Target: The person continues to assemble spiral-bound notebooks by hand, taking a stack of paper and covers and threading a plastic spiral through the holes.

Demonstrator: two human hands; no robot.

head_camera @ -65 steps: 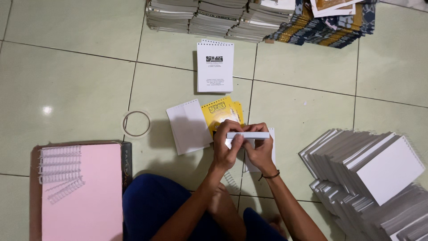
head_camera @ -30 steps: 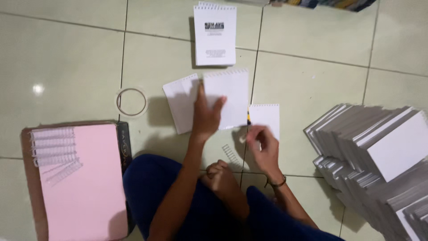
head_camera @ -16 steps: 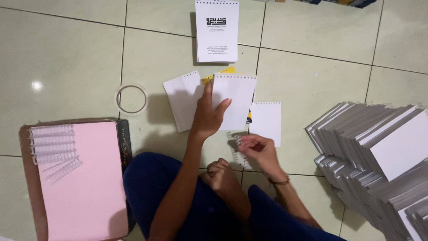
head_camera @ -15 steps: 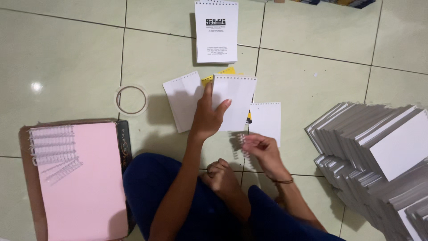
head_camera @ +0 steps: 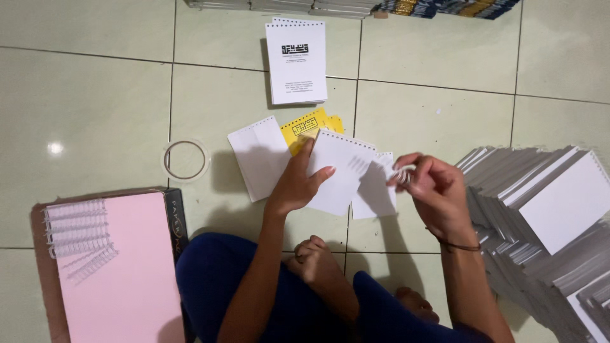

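Several large pale green glazed tiles make up the floor [head_camera: 95,95], split by dark grout lines and catching a small glare spot at the left. On the right, a big slumped heap of grey-edged white paper blocks [head_camera: 546,222] fans across the tiles. At the lower left lies a pink board [head_camera: 121,273] on a brown backing, with a bundle of white spiral binding coils [head_camera: 79,232] resting on its upper left corner. Along the top edge runs a row of stacked booklets [head_camera: 356,6], some white, some dark with yellow. Below them sits a white printed notepad [head_camera: 295,60], well apart from the hands. In the middle, a loose white sheet [head_camera: 260,155] lies beside a yellow cover [head_camera: 308,126], which is partly under a punched white page block [head_camera: 340,168]. The left hand [head_camera: 295,181] lies spread flat on that block, fingers pressing it to the floor. The right hand [head_camera: 432,190] is raised just beside it, its fingertips pinching a small white binding coil [head_camera: 401,173] above another white sheet [head_camera: 375,190]. A clear tape ring [head_camera: 185,159] lies alone on the tiles at the left.
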